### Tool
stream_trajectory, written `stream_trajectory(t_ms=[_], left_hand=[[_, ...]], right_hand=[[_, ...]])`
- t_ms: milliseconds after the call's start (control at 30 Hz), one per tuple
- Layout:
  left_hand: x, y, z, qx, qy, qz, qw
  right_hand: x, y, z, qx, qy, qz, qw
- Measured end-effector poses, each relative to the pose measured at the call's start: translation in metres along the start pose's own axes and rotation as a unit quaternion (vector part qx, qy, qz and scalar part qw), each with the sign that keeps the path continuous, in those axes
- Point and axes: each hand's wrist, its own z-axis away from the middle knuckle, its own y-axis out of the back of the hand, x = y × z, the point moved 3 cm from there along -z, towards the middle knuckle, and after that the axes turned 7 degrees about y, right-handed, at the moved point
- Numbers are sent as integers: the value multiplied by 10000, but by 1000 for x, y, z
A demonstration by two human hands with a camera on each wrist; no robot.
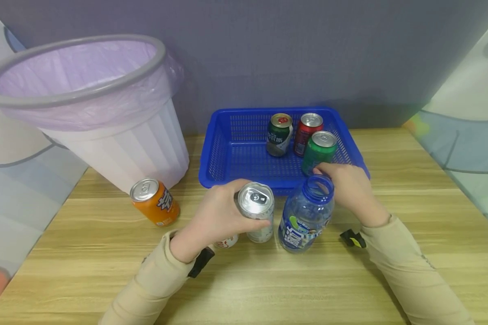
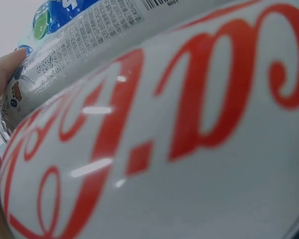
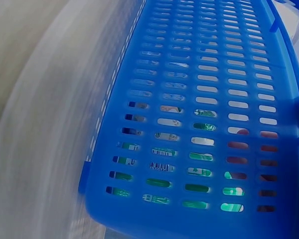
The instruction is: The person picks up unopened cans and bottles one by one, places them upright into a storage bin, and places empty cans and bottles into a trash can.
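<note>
My left hand (image 1: 223, 214) grips a silver can (image 1: 260, 230) from the side, thumb across its front. Just beneath that hand is a white can with red lettering (image 1: 226, 242), which fills most of the left wrist view. A clear blue bottle (image 1: 305, 216), uncapped, stands to the right of the silver can. Behind it, my right hand (image 1: 349, 189) reaches over the front rim of the blue basket (image 1: 244, 163) and holds the lower part of a green can (image 1: 319, 153); some of its fingers are hidden. Through the slots of the basket in the right wrist view, green (image 3: 197, 188) shows.
A dark green can (image 1: 279, 137) and a red can (image 1: 305, 135) stand inside the basket. An orange can (image 1: 156, 203) is on the wooden table (image 1: 268, 289) at the left. Behind it rises a white bin (image 1: 146, 144) with a purple liner. A grey panel (image 1: 288, 54) stands at the back.
</note>
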Motion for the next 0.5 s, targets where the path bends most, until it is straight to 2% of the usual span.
stream_trajectory(t_ms=[233,500], left_hand=[[2,6,2,-59,63,278,9996],[1,12,1,-10,16,259,9997]], right_hand=[[0,0,0,23,9,-4,10000],[0,0,0,17,2,-7,10000]])
